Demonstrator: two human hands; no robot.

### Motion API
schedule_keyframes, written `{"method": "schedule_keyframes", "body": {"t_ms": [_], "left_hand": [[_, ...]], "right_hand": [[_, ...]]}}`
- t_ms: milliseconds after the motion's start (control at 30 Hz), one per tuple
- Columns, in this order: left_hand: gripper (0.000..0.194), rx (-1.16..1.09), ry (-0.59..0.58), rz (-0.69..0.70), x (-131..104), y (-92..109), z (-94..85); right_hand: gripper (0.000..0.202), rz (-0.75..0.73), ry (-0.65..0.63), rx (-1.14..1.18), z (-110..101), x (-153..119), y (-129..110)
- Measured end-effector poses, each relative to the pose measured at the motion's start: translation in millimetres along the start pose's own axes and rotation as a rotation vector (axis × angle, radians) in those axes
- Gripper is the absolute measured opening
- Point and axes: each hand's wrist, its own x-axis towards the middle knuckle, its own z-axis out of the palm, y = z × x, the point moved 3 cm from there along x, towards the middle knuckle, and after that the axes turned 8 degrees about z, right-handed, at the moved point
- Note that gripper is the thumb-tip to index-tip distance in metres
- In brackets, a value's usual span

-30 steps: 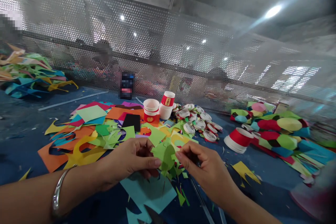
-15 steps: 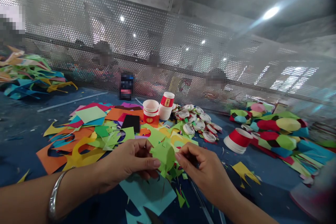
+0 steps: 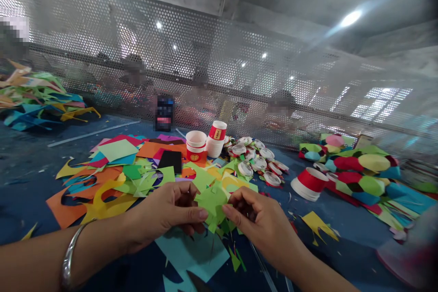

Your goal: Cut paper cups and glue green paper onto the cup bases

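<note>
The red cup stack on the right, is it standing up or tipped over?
Tipped over: the red cup stack lies on its side on the blue table.

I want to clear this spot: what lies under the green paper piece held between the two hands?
Below the green paper piece, held by the left hand and right hand, lie a light blue sheet and small green scraps. The hands hide the rest.

Bare forearms with no sleeves, plain silver bangle (image 3: 70, 255) on the left wrist

text: none legible; red paper cups (image 3: 216, 133) | yellow label; characters too small to read
</note>
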Motion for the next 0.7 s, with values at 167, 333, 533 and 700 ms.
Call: {"method": "schedule_keyframes", "body": {"t_ms": [167, 333, 533, 700], "left_hand": [[0.032, 0.012, -0.024, 0.007, -1.2, 0.4, 1.1], [0.034, 0.033, -0.002, 0.009, 0.6, -0.3, -1.2], [0.034, 0.056, 0.007, 0.048, 3.8, -3.9, -3.3], [0.033, 0.062, -0.009, 0.071, 3.1, -5.4, -2.2]], "right_hand": [[0.023, -0.010, -0.009, -0.003, 0.3, -0.8, 0.9], [0.025, -0.017, -0.036, 0.026, -1.7, -3.0, -0.7], [0.026, -0.011, -0.037, 0.048, -2.3, -3.9, 0.6], [0.025, -0.018, -0.044, 0.048, -1.4, -3.5, 0.8]]}}
